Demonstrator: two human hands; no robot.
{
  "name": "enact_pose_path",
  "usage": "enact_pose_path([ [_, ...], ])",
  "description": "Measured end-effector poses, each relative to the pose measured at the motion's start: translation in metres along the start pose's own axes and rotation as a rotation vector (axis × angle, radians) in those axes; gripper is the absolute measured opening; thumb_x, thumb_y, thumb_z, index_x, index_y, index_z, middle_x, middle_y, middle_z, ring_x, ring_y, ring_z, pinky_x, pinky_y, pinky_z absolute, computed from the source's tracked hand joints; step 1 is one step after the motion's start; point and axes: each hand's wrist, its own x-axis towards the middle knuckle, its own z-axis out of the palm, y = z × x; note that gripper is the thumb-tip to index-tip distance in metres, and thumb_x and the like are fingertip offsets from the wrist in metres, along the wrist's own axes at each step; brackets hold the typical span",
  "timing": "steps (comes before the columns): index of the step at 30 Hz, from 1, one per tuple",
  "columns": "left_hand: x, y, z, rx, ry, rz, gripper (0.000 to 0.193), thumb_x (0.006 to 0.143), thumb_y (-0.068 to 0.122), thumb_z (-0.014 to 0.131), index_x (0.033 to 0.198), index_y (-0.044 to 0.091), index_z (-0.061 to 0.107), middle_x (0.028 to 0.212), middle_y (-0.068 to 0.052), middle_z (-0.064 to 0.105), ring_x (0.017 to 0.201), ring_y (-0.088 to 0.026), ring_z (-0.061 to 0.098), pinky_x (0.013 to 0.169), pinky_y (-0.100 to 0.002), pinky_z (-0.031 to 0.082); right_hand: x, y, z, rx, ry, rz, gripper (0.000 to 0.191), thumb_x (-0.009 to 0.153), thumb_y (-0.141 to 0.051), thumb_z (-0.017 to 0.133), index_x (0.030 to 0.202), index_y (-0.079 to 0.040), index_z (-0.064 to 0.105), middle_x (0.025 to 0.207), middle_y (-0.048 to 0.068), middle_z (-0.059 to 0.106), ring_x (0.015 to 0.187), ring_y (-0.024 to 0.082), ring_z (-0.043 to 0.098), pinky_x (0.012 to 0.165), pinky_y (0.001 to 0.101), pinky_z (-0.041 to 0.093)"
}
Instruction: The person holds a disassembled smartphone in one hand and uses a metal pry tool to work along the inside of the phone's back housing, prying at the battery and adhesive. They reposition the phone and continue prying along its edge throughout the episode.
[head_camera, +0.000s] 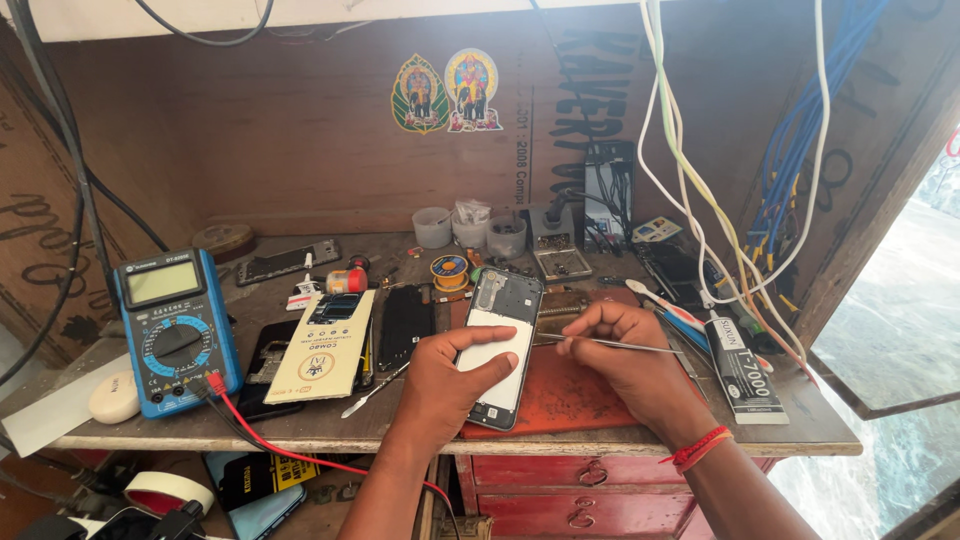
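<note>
We see left hand clamped over opened phone, thumb lying across white battery, fingers wrapped round left edge. Phone lies back-up on red mat at bench front. Right hand pinches metal tweezers between thumb and forefinger, tip touching phone's right edge. Blue multimeter sits far left; black glue tube lies just right of right hand.

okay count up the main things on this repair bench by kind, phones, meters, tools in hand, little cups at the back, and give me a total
Opened smartphone with its back cover off, steadied by the left hand: 1
Blue digital multimeter: 1
Thin metal tweezers in the right hand: 1
Small translucent plastic cups: 3
Black glue tube: 1
Total: 7
</note>
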Motion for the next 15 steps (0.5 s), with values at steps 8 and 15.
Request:
enact_pose_path([
  [8,-0.0032,-0.0029,-0.0058,-0.006,-0.002,-0.003,0.030,0.082,0.009,0.080,0.112,0.005,0.081,0.090,-0.002,0.078,0.071,-0.004,0.065,0.063,-0.022,0.055,-0.0023,0.0029,0.0058,-0.029,-0.019,-0.012,0.005,0.086,0.003,0.068,0.090,0.000,0.068,0.088,0.008,0.075,0.083,0.011,0.068,0.077,0.0247,0.053],
  [15,-0.0004,-0.0031,-0.0098,0.013,-0.009,0.069,0.029,0.083,0.009,0.080,0.112,0.006,0.080,0.093,-0.001,0.079,0.076,-0.002,0.067,0.067,-0.021,0.056,-0.0059,-0.0037,0.0082,-0.104,-0.145,0.056,0.006,0.082,0.003,0.072,0.086,-0.001,0.069,0.086,0.007,0.076,0.083,0.011,0.072,0.077,0.0265,0.056],
])
